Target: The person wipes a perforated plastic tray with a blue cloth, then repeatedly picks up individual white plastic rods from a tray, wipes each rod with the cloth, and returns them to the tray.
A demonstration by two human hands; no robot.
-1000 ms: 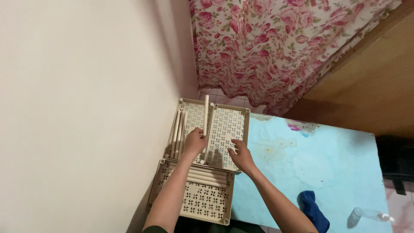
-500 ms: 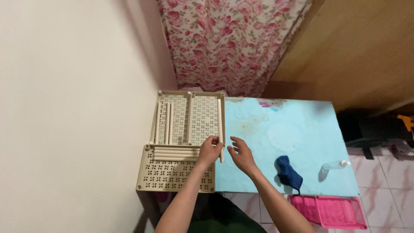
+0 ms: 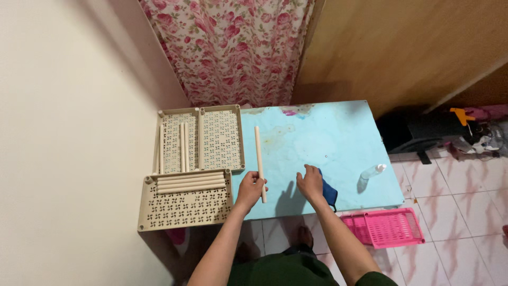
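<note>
One head-worn camera looks steeply down from high above the table (image 3: 338, 137)

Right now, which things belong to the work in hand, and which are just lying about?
In hand:
left hand gripping a beige rod
beige perforated trays holding more rods
right hand on a blue cloth

Lying about:
clear bottle
pink basket on the floor
floral curtain

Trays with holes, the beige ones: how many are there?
3. Two trays lie side by side at the table's back left corner, one with rods on it, one bare. A third lies in front of them, by the left hand. More may hide underneath.
</note>
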